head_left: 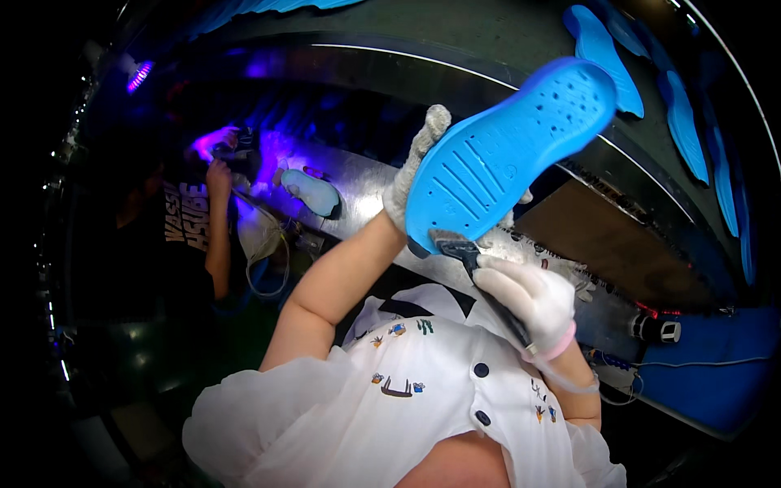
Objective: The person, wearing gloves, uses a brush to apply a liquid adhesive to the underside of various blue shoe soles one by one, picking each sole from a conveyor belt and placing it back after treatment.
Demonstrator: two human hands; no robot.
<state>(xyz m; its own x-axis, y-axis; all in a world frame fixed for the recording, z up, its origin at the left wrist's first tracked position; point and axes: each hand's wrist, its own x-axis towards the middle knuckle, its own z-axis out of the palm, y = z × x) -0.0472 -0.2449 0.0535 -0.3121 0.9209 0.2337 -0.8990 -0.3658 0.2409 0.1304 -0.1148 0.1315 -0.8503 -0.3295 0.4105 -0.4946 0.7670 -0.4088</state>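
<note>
The knit-gloved left hand [400, 195] is clasping a bright-blue, perforated, foot-shaped sole [512, 150], a grey metal table [364, 173] lying beneath; at the sole's lower rim, a flat black-handled brush [462, 250] is touching; lower right, the white-gloved right hand [533, 301] is pinching the handle; light, even strokes should be serving best.

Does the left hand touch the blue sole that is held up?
Touching: the head view shows the left hand gripping the blue sole, directly against its left edge.

Dim light, purple-glowing lamp [140, 76], metal bench [360, 180], dark belt-like surface [455, 34], shadowed floor [191, 358], perhaps green.
</note>
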